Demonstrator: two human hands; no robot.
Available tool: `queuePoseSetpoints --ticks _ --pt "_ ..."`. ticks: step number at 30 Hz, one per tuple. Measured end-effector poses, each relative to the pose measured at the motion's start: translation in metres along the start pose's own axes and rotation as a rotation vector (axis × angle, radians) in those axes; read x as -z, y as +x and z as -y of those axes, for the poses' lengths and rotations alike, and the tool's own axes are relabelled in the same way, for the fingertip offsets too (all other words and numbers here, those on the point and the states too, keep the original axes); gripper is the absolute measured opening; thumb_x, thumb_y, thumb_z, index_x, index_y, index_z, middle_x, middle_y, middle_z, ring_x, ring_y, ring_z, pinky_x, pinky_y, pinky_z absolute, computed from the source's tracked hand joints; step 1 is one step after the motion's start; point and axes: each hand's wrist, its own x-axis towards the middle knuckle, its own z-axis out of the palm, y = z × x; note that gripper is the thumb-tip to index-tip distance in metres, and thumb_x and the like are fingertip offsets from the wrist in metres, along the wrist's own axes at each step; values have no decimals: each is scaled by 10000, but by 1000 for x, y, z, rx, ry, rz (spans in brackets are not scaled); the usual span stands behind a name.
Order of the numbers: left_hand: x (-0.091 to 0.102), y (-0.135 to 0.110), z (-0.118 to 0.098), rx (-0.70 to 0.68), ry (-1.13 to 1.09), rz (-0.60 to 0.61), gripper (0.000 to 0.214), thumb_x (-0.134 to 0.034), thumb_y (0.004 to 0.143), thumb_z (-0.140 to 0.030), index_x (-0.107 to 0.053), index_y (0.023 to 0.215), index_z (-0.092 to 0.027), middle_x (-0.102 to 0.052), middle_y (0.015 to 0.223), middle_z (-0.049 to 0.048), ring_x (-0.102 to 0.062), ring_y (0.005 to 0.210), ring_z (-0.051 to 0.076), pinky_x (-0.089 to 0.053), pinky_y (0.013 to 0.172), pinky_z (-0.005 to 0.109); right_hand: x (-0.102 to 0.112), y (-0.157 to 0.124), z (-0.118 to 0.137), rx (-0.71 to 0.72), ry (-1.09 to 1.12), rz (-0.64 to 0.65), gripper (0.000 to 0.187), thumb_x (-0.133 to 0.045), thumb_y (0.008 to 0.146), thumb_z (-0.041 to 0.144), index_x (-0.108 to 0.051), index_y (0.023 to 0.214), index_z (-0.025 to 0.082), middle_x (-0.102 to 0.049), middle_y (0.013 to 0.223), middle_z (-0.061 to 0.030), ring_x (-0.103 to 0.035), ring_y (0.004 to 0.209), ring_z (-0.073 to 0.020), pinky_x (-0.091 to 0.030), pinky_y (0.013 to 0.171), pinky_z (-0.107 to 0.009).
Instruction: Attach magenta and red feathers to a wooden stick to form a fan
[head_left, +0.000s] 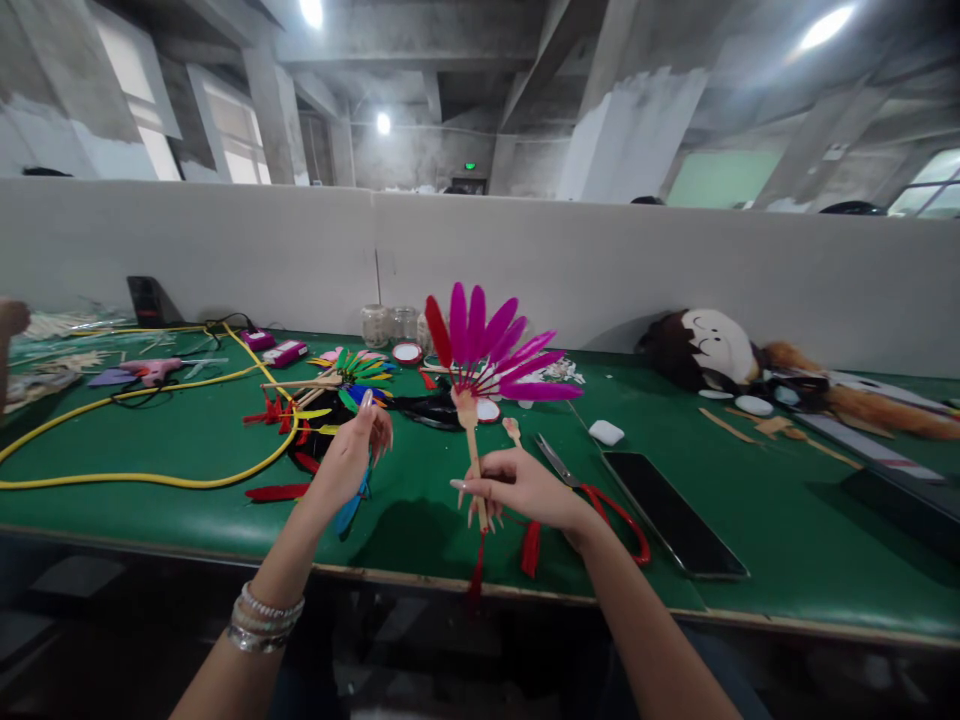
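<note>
My right hand (517, 488) is closed around the wooden handle of a feather fan (495, 345), held upright over the table's front part. One red feather stands at its left edge, with several magenta feathers spreading to the right. A red tassel (478, 572) hangs from the handle's lower end. Left of the fan, my left hand (351, 455) is raised, its fingers loosely bent and apart, holding nothing that I can see. Around and behind it lie a multicoloured feather fan (360, 368), a red feather (277, 493) and a blue feather (349, 512).
Red-handled scissors (611, 515) and a black phone (671, 512) lie right of my right hand. A yellow cable (150, 480) loops across the left, near a pink glue gun (154, 370). Glass jars (375, 325) and a plush toy (709, 348) are along the back partition (525, 250).
</note>
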Motion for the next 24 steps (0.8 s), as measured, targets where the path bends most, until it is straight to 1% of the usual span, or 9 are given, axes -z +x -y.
queuePoseSetpoints --ticks 3,7,10,12,13,16,20,22,24 --pt "-7 -9 13 80 167 16 494 -198 862 -494 -447 579 -175 -423 489 -24 -403 461 110 -302 457 231 7 -4 4 16 13 -36 343 -573 726 452 -601 693 112 -614 576 -29 -579 495 -115 -444 461 -211" --pt "-21 -22 18 47 475 167 384 -342 836 -434 -450 568 -182 -462 541 -32 -437 521 118 -298 510 239 12 -10 7 27 67 -59 307 -605 715 413 -592 690 107 -620 578 -31 -571 462 -101 -438 429 -197" --pt "-25 -34 18 21 550 222 363 -351 839 -411 -470 579 -188 -503 589 -20 -479 579 132 -326 557 250 12 -11 9 40 85 -48 301 -602 722 405 -595 697 105 -623 581 -35 -573 458 -101 -436 423 -195" --pt "-20 -42 23 10 567 206 345 -363 837 -405 -492 596 -194 -531 614 -7 -503 618 148 -354 592 261 11 -11 9 40 65 -45 314 -591 726 416 -602 683 105 -617 570 -33 -579 476 -106 -441 438 -199" --pt "-15 -47 26 3 588 166 329 -373 833 -404 -504 612 -198 -546 634 3 -514 646 161 -367 610 270 10 -10 9 37 51 -45 321 -588 727 422 -605 675 106 -612 564 -30 -579 481 -106 -442 444 -200" --pt "8 -61 40 1 721 -89 261 -412 815 -416 -542 741 -202 -592 784 51 -531 772 211 -387 729 327 8 -9 8 32 27 -44 328 -592 719 432 -612 672 108 -599 551 -20 -562 467 -94 -434 445 -198" --pt "37 -79 52 181 1014 -415 392 -450 767 -483 -534 941 -141 -586 895 127 -515 858 297 -387 742 390 6 -5 4 24 43 -12 340 -597 706 447 -607 696 107 -592 555 -14 -546 454 -85 -431 438 -196" --pt "47 -85 55 276 1110 -480 514 -454 738 -533 -509 1047 -126 -567 983 162 -498 898 336 -389 722 409 6 -5 3 17 45 0 343 -595 706 449 -607 701 106 -589 557 -13 -543 459 -82 -431 444 -194" --pt "54 -88 59 318 1130 -440 545 -464 717 -555 -516 1065 -139 -565 1015 164 -490 931 347 -385 731 415 5 -5 4 15 41 5 342 -596 707 446 -610 701 103 -586 561 -13 -538 464 -77 -429 450 -189"
